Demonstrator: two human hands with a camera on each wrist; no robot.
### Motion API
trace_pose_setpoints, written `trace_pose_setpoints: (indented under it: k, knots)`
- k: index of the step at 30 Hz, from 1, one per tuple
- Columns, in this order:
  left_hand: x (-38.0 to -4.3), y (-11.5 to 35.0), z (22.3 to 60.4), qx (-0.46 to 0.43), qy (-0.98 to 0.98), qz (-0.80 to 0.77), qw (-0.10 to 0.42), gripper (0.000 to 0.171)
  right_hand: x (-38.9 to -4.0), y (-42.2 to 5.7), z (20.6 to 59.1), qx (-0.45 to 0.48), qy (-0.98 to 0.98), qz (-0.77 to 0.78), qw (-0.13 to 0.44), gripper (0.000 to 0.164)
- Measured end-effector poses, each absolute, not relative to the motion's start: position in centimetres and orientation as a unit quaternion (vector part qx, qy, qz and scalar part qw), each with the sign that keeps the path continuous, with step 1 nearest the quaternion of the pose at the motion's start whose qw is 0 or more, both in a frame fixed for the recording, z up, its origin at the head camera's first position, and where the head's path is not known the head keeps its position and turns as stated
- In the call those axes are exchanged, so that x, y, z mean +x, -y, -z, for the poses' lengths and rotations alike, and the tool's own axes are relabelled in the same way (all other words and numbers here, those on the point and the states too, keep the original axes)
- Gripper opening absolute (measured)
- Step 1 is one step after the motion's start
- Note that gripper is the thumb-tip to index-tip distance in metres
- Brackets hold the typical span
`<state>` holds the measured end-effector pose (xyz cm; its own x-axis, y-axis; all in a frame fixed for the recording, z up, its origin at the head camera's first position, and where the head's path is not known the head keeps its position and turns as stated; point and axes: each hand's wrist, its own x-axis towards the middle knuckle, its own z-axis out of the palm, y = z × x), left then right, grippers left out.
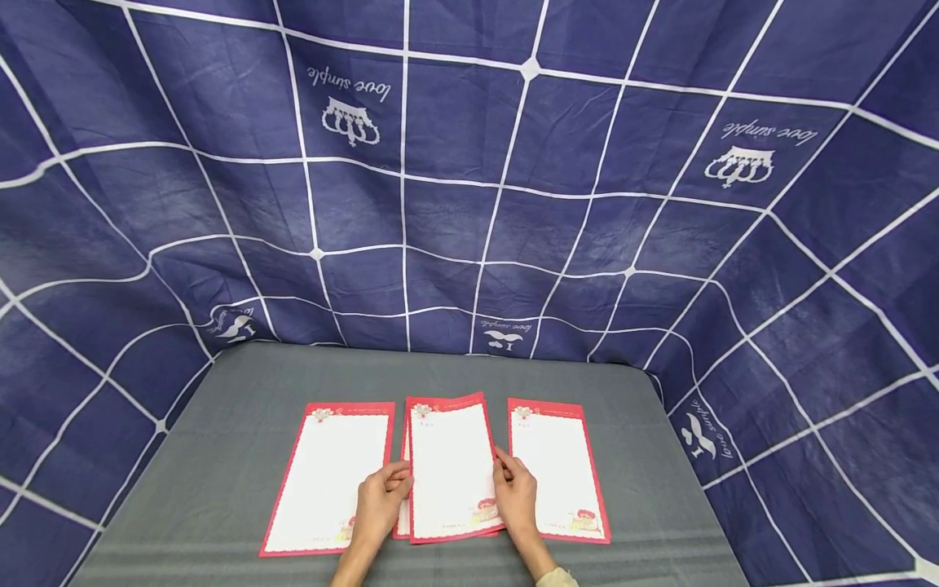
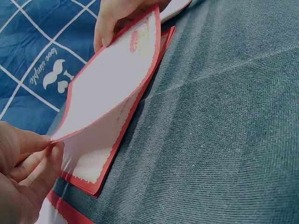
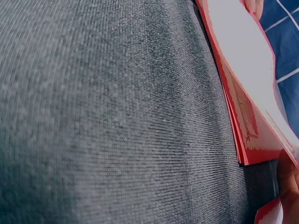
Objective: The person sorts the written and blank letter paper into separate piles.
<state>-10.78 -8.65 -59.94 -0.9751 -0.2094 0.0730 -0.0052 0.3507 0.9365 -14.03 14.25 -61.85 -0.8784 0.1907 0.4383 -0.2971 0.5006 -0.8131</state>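
A red-bordered white sheet of paper (image 1: pixel 449 465) with a small picture at its lower right is lifted between both hands. My left hand (image 1: pixel 377 504) pinches its left edge between thumb and fingers. At the opposite edge, my right hand (image 1: pixel 517 496) holds the sheet. Beneath it lies a middle stack of similar sheets (image 2: pixel 88 165), mostly covered, with several red edges showing in the right wrist view. The raised sheet bows and stands partly apart from this stack.
More red-bordered paper lies on either side: one pile or sheet at the left (image 1: pixel 330 477), another at the right (image 1: pixel 553 469). All rest on a grey cloth-covered table (image 1: pixel 242 424). A blue curtain with white grid lines (image 1: pixel 455 220) surrounds the back and sides.
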Motion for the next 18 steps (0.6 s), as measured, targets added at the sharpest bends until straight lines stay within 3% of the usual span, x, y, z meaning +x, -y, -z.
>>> trace_pose_setpoints:
  k: [18]
  knots:
    - [-11.6,6.7,59.0,0.051,0.765,0.639,0.067,0.024,-14.0,-16.4,61.2,-0.012,0.828,-0.515,0.223,0.023]
